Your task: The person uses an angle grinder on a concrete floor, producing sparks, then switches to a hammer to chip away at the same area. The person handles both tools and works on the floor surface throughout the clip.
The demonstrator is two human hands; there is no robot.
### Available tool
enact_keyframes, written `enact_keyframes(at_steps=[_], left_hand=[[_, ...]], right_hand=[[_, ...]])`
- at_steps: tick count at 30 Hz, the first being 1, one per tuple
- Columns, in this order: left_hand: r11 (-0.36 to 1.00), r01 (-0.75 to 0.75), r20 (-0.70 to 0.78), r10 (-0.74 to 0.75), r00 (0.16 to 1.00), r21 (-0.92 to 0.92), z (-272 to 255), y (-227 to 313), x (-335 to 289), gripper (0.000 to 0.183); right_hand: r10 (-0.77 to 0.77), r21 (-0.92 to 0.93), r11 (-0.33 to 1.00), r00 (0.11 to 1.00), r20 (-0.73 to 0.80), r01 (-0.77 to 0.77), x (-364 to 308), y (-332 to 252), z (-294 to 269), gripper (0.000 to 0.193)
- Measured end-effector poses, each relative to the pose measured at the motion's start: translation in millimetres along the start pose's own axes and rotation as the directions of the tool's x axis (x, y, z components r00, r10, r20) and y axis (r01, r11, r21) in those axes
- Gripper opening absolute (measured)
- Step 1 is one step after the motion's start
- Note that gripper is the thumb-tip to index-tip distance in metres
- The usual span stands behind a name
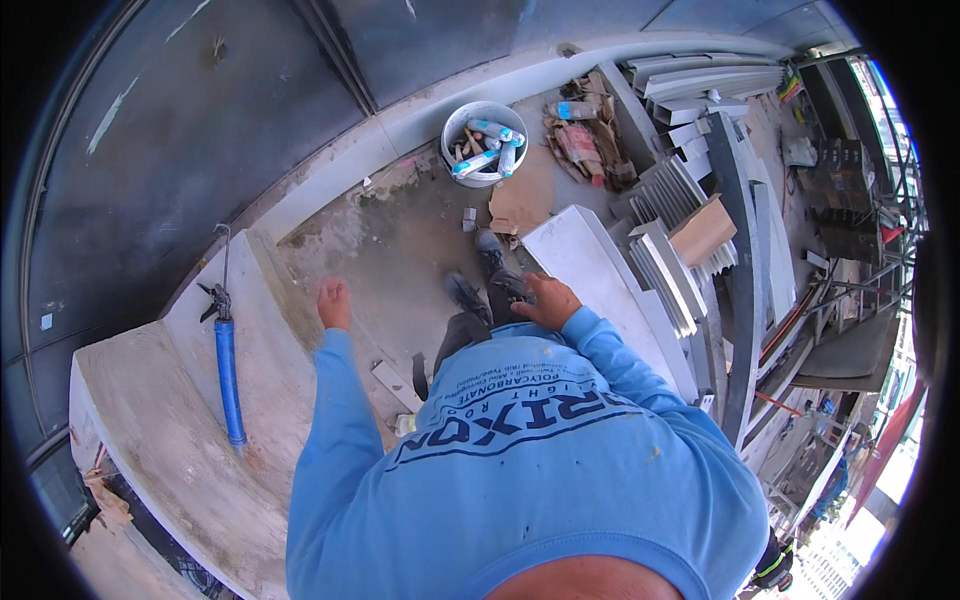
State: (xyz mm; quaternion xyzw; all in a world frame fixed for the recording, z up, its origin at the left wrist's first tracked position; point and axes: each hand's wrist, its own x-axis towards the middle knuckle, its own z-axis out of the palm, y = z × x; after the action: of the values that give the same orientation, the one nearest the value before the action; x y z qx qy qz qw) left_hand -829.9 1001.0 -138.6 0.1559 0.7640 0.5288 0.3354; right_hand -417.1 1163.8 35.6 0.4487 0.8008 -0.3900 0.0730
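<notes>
My left hand [333, 303] is raised over the floor beside the ledge, its fingers curled in and nothing visible in them. At my right hip, my right hand [550, 302] has its fingers closed against a dark item [514, 287] at my trousers. What that item is, I cannot make out. A blue caulking gun [229, 380] with a black handle and a thin metal rod lies on the concrete ledge [160, 390], left of my left hand and apart from it.
Ahead stands a white bucket [484, 180] with several tubes in it. Flattened cardboard [522, 197] lies near my shoes [490, 250]. To the right are a white panel [590, 265], stacked grey metal profiles [675, 200] and a long grey beam [738, 290]. A dark panelled wall [190, 120] runs along the left.
</notes>
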Motion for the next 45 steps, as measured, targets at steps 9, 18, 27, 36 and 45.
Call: enact_keyframes(at_steps=[9, 18, 27, 36, 45], left_hand=[[0.749, 0.647, -0.174, -0.625, 0.761, 0.143, -6.4, -107.8, -154.3, 0.033], [0.523, 0.819, -0.367, -0.828, 0.423, -0.236, 5.6, -41.1, -285.1, 0.023], [0.424, 0.906, -0.227, -0.884, 0.409, -0.018, 109.2, 18.8, -253.7, 0.032], [0.396, 0.917, -0.163, -0.903, 0.397, 0.040, 144.2, 24.0, -230.0, 0.039], [0.434, 0.897, -0.143, -0.885, 0.442, 0.086, 139.6, 31.0, -194.2, 0.038]], right_hand=[[-0.131, 0.021, 0.990, 0.978, -0.165, 0.137, 137.4, -2.6, -36.8, 0.045], [-0.018, -0.430, 0.902, 0.997, 0.081, 0.051, 425.2, 118.8, 54.0, 0.025], [0.314, -0.268, 0.914, 0.950, -0.008, -0.304, 592.7, 201.3, 135.4, 0.029], [0.648, 0.225, 0.758, 0.746, -0.153, -0.612, 624.5, 217.8, 162.9, 0.044], [0.521, 0.305, 0.842, 0.820, -0.239, -0.446, 613.3, 239.2, 157.4, 0.042]])
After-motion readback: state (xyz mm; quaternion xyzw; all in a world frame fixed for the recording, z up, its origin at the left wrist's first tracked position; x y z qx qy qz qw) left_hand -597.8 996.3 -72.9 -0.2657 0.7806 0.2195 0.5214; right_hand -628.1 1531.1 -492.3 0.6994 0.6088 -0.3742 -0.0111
